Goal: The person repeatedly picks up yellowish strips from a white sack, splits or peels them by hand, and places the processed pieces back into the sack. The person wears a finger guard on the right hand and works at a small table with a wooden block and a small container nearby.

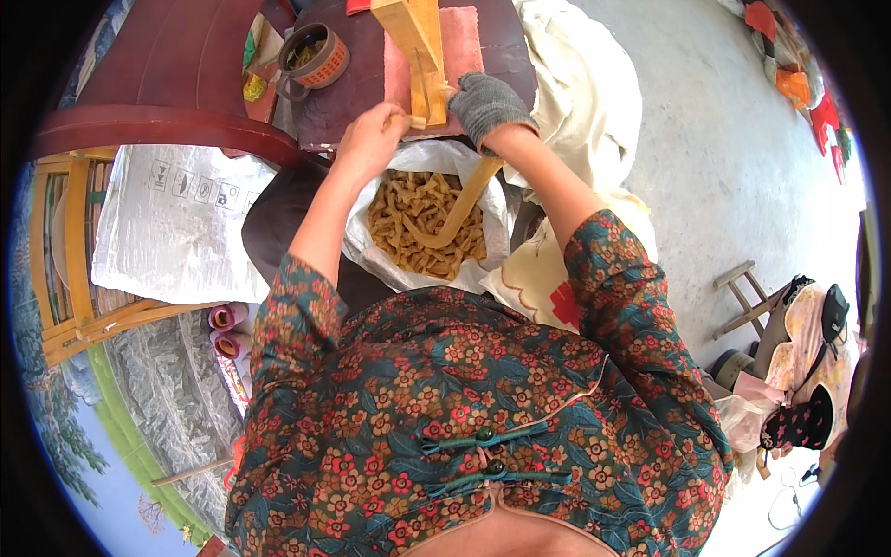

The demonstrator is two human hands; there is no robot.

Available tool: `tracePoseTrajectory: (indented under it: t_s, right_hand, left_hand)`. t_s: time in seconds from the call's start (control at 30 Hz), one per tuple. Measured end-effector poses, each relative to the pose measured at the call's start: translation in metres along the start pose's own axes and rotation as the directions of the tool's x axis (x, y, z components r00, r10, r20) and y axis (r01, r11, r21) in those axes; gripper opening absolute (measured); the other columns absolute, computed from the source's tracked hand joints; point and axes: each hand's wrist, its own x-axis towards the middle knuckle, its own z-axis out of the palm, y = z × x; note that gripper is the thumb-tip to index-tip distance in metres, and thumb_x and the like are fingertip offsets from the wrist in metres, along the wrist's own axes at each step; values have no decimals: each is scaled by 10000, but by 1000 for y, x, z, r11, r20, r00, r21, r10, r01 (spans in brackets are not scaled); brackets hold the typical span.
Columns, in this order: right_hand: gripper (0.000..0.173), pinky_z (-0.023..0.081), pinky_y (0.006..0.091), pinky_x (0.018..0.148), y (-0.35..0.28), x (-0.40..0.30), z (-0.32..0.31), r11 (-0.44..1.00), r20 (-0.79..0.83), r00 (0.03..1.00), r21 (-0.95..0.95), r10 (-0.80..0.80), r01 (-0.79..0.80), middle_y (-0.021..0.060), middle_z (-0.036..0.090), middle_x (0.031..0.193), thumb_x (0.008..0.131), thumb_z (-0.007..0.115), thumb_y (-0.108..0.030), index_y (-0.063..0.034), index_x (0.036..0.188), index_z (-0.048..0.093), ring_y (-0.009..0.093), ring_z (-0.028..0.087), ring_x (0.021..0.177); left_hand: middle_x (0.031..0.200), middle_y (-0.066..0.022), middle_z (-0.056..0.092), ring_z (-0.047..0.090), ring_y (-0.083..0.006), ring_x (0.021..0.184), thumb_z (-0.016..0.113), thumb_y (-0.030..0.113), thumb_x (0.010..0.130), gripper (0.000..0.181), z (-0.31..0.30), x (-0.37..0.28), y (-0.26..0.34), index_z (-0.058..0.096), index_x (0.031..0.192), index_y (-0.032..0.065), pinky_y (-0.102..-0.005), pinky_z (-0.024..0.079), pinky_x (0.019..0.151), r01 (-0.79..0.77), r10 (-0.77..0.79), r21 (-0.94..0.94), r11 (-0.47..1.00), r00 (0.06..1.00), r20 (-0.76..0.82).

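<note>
My bare left hand pinches a short pale tan piece at the foot of an upright wooden stand. A thin dark line, perhaps a blade, runs along that stand. On its other side is my right hand in a grey fingerless glove, fingers curled, with a pale bit at the tips. From under my right wrist a long tan strip hangs down and curves into a white woven sack. Many short, twisted tan pieces fill the sack; what they are made of I cannot tell.
The stand rests on a pink cloth over a dark red table. A mug with leafy contents stands left of it. A red chair is at upper left, white cloth at right. A small wooden frame lies on the floor.
</note>
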Motion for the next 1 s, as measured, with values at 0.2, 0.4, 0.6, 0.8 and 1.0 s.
tracePoseTrajectory:
  t_s: [0.2,0.4,0.6,0.8,1.0]
  right_hand:
    - [254,462,393,721,-29,-59,-5,826,-273,790,-34,-549,562,141,602,845,853,538,-318,-101,949,629,312,586,813]
    - [251,463,381,728,-35,-84,19,642,-172,667,185,-724,744,117,602,880,846,552,-300,-98,974,629,291,591,816]
    - [318,459,311,704,-25,-73,26,714,12,870,577,-493,397,101,613,761,860,558,-350,-40,868,629,215,588,717]
    - [338,444,308,684,-31,-74,19,667,-139,934,666,-328,333,109,588,750,914,496,-308,-9,793,597,200,564,705]
    - [350,432,358,670,-25,-60,32,694,-112,950,659,-291,290,149,569,783,913,474,-321,14,882,568,280,541,698]
  left_hand:
    - [934,-48,633,588,-146,831,438,363,943,356,14,-62,2,604,1038,62,-263,453,749,446,-124,-613,652,861,493]
    - [898,-17,590,562,-121,725,503,194,909,209,5,-69,5,526,1032,26,-274,462,721,615,263,-626,-478,781,566]
    - [900,4,570,507,-104,770,480,149,893,187,3,-79,44,524,1051,57,-281,437,723,508,-286,-861,-37,820,496]
    - [920,-26,557,523,-172,781,419,49,840,226,8,-81,30,503,1049,79,-328,441,720,604,-155,-776,183,797,584]
    - [907,-110,572,537,-335,931,508,35,810,206,-13,-83,44,558,1010,47,-393,438,801,-314,346,169,934,915,-208]
